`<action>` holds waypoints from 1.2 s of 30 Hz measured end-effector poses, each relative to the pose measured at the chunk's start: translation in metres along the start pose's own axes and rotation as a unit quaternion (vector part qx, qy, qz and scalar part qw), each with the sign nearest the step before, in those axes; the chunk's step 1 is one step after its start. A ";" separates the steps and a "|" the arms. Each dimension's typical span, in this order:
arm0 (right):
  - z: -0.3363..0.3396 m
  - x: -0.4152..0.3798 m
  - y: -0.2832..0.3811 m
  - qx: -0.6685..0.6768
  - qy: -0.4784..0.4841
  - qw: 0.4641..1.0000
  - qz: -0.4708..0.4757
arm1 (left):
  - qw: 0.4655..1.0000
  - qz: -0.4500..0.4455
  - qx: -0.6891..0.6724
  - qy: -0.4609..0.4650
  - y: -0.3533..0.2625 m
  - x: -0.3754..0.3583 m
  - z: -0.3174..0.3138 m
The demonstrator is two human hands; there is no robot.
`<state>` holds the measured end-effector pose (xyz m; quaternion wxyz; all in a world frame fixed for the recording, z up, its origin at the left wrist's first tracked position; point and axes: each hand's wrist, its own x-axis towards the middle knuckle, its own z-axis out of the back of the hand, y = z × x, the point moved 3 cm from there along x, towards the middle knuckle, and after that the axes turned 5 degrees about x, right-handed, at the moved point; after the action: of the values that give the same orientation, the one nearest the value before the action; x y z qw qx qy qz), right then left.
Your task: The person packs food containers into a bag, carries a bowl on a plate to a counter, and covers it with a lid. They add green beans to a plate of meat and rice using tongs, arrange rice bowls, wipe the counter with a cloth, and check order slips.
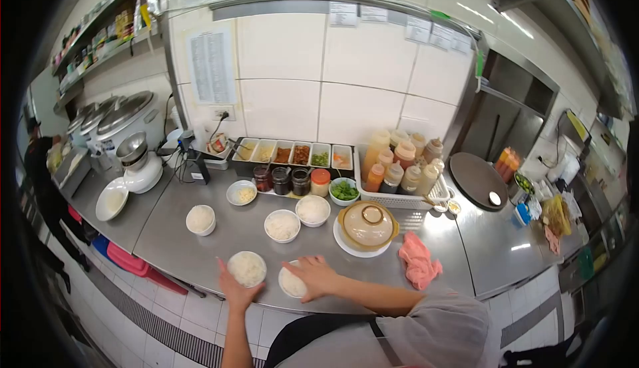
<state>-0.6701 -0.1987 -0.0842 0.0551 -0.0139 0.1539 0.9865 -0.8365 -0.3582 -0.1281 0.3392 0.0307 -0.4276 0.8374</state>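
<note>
My left hand (237,291) curves around the near left side of a white bowl of rice (247,269) at the counter's front edge. Just to the right, my right hand (314,276) lies over the right side of another bowl of rice (290,283), its fingers on the rim and partly covering it. Behind these stand more rice bowls: one on the left (200,219), one in the middle (281,225) and one further back (313,210). A lidded clay pot (368,224) rests on a white plate (345,247) to the right.
A pink cloth (419,260) lies right of the pot. Behind are a basket of squeeze bottles (399,198), sauce jars (301,182), topping trays (283,154) and a bowl of greens (344,191). Rice cookers (124,118) and a scale (142,172) stand left. A person (50,182) is at far left.
</note>
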 end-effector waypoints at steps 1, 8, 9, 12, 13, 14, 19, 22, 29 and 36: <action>0.000 -0.015 -0.007 0.007 -0.010 0.999 -0.038 | 0.999 0.001 -0.023 0.038 -0.013 -0.003 -0.012; 0.022 -0.053 -0.051 -0.037 -0.017 0.993 -0.111 | 0.985 -0.031 -0.166 0.042 -0.063 -0.018 -0.079; 0.023 -0.055 -0.056 -0.032 -0.019 0.992 -0.119 | 0.967 0.030 -0.243 0.073 -0.060 -0.018 -0.085; 0.035 -0.058 -0.058 -0.058 -0.061 0.989 -0.123 | 0.969 0.066 -0.218 0.095 -0.052 -0.016 -0.090; 0.032 -0.060 -0.056 -0.055 -0.060 0.989 -0.126 | 0.969 0.067 -0.216 0.099 -0.047 -0.016 -0.092; 0.033 -0.061 -0.055 -0.072 -0.102 0.984 -0.130 | 0.959 0.056 -0.261 0.097 -0.045 -0.015 -0.093; 0.025 -0.084 -0.042 -0.073 -0.246 0.961 -0.108 | 0.919 0.047 -0.381 0.088 -0.034 -0.017 -0.091; 0.017 -0.135 -0.068 -0.036 -0.452 0.880 -0.140 | 0.987 -0.029 -0.155 -0.040 0.007 -0.006 -0.066; -0.017 -0.217 -0.146 -0.151 -0.408 0.775 -0.459 | 0.963 0.085 -0.033 -0.255 0.122 0.096 0.016; -0.032 -0.197 -0.150 -0.231 -0.372 0.777 -0.453 | 0.967 -0.001 -0.105 -0.230 0.124 0.158 0.002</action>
<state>-0.4575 -0.0870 -0.1513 0.5433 0.2740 -0.1356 0.7819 -1.0319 -0.3246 -0.1594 0.2337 0.1868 -0.5800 0.7577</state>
